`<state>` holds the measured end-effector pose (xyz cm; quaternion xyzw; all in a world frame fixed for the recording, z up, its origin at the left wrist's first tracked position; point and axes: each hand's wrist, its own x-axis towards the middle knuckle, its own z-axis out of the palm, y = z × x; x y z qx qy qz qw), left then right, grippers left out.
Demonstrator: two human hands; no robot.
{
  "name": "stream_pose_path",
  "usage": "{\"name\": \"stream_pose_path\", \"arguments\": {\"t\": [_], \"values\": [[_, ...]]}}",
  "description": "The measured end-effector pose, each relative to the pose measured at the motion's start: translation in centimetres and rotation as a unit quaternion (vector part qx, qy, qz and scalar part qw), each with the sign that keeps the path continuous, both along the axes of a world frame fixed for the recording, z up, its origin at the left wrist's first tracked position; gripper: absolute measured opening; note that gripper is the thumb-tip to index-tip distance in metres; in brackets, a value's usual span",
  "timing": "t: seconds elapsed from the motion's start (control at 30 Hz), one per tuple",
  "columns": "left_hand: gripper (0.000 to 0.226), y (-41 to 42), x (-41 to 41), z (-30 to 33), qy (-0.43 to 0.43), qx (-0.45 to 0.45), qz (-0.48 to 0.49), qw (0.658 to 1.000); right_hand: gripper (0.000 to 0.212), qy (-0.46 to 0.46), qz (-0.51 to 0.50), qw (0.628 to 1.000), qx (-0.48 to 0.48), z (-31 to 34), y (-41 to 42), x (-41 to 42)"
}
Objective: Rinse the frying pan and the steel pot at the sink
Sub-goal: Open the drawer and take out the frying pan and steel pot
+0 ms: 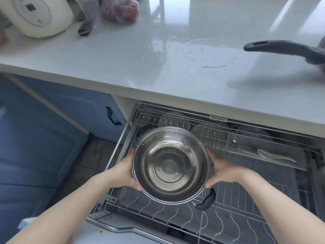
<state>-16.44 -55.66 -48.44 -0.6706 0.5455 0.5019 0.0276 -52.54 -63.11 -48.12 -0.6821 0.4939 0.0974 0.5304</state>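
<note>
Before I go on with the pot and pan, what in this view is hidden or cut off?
- Frying pan, head view: body cut off by the right edge.
- Left hand and right hand: fingers hidden behind the steel pot.
- Dishes in the rack: blurred, behind wires.
- Sink: not in view.

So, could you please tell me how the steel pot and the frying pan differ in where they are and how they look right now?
The steel pot is shiny bare metal; the frying pan looks dark grey.
The steel pot is held over the pulled-out dish rack by the left hand and right hand; the frying pan lies untouched on the wet countertop.
The pot shows whole, the pan mostly its long handle.
Both have dark handles.
</note>
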Motion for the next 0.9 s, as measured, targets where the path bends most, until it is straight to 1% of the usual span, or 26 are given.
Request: {"name": "stream_pose_path", "arguments": {"t": [0.07, 0.13, 0.27, 0.4, 0.5, 0.53, 0.67, 0.73, 0.8, 0.9], "values": [[0.164, 0.1, 0.0, -0.1, 0.01, 0.017, 0.005, 1.0, 0.123, -0.012, -0.007, 1.0, 0.014, -0.4, 0.1, -0.2], [0.156, 0.2, -0.2, 0.1, 0.011, 0.028, 0.007, 1.0, 0.122, -0.025, -0.019, 0.999, 0.024, -0.8, 0.5, -0.2], [0.147, 0.5, -1.0, 1.0, -0.007, 0.065, 0.015, 0.998, 0.129, -0.042, -0.045, 0.998, 0.033, -0.9, 1.9, -0.3], [0.147, 1.5, -1.8, 2.4, 0.006, 0.083, 0.015, 0.996, 0.133, -0.042, -0.065, 0.996, 0.044, 0.3, 4.1, -1.6], [0.137, 2.4, -2.7, 5.0, 0.035, 0.074, 0.017, 0.997, 0.127, -0.053, -0.088, 0.994, 0.028, 3.1, 5.6, -2.8], [0.137, 2.7, -2.9, 6.0, 0.042, 0.067, 0.017, 0.997, 0.128, -0.054, -0.097, 0.994, 0.022, 4.3, 6.0, -3.1], [0.144, 4.1, -3.1, 10.1, 0.085, 0.044, 0.025, 0.995, 0.143, -0.031, -0.114, 0.993, -0.006, 9.7, 8.1, -4.6], [0.144, 5.1, -3.6, 12.9, 0.097, 0.035, 0.015, 0.995, 0.145, -0.024, -0.121, 0.992, -0.01, 12.2, 9.4, -5.4], [0.141, 6.0, -4.2, 15.7, 0.101, 0.02, -0.008, 0.995, 0.141, -0.031, -0.129, 0.991, -0.013, 14.5, 10.6, -6.2], [0.138, 7.4, -4.9, 19.6, 0.09, 0.002, -0.041, 0.995, 0.129, -0.051, -0.129, 0.99, -0.025, 17.9, 12.5, -7.3]]}}
